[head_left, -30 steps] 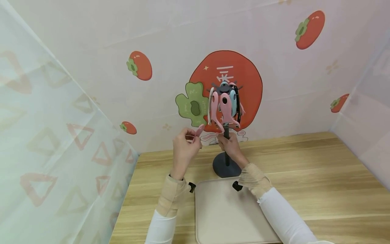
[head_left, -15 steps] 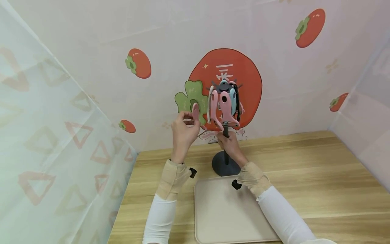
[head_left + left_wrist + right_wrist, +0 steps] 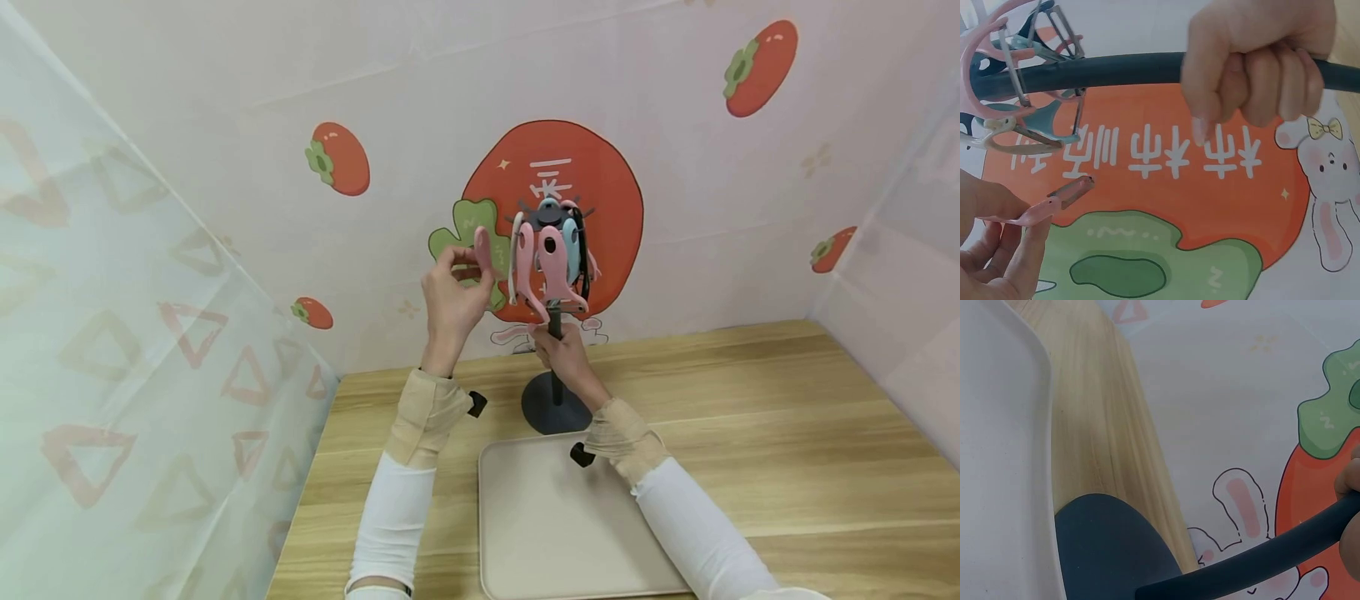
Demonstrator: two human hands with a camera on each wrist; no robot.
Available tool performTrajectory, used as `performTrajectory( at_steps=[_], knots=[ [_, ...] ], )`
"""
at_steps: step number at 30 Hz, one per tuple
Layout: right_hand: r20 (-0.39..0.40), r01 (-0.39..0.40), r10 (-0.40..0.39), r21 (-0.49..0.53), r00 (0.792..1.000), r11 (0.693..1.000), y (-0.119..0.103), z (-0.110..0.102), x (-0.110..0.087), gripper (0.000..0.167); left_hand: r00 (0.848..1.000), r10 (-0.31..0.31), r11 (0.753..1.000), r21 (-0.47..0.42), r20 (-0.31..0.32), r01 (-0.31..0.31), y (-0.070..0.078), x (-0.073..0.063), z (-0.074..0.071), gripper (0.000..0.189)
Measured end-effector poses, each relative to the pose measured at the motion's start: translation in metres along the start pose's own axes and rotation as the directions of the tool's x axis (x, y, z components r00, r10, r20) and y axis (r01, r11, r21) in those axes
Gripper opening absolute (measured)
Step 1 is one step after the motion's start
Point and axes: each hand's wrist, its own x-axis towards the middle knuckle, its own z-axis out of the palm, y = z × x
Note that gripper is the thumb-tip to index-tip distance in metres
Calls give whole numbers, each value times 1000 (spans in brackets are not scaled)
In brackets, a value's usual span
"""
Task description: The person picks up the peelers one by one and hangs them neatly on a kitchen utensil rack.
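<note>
My left hand (image 3: 453, 296) pinches a pink peeler (image 3: 482, 246) between thumb and fingers, left of the hanging peelers and apart from them. In the left wrist view, the metal blade of that peeler (image 3: 1041, 209) points towards the right. My right hand (image 3: 566, 352) grips the dark pole (image 3: 1129, 72) of a stand, fingers curled round it below the rack. Several peelers hang from the hooks at the top: pink ones (image 3: 555, 262), a light blue one (image 3: 573, 250), a white one and a black one. The stand's round base (image 3: 553, 410) is on the table.
A beige tray (image 3: 558, 533) lies in front of the stand on the wooden table (image 3: 765, 442). Behind stands a wall covering (image 3: 420, 92) with persimmon drawings; another sheet (image 3: 135, 375) borders the table on the left. A small black camera (image 3: 477, 404) sits at my left wrist.
My left hand has risen with the pink peeler, which has turned from slanted to nearly upright beside the rack. My right hand keeps its grip on the pole.
</note>
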Motion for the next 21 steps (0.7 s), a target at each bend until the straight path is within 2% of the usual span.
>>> performTrajectory(
  at_steps=[8,14,21],
  knots=[
    [8,15,-15,-2,1000,1000,-1,-1,0,54,1000,27,997,-72,6,-27,6,14,5,25],
    [1,-15,15,-25,1000,1000,-3,-2,-1,53,998,63,989,-135,-3,-62,10,23,10,26],
    [11,8,-8,-33,1000,999,-1,-1,-1,55,997,81,989,-126,3,-80,17,28,14,26]
  ],
)
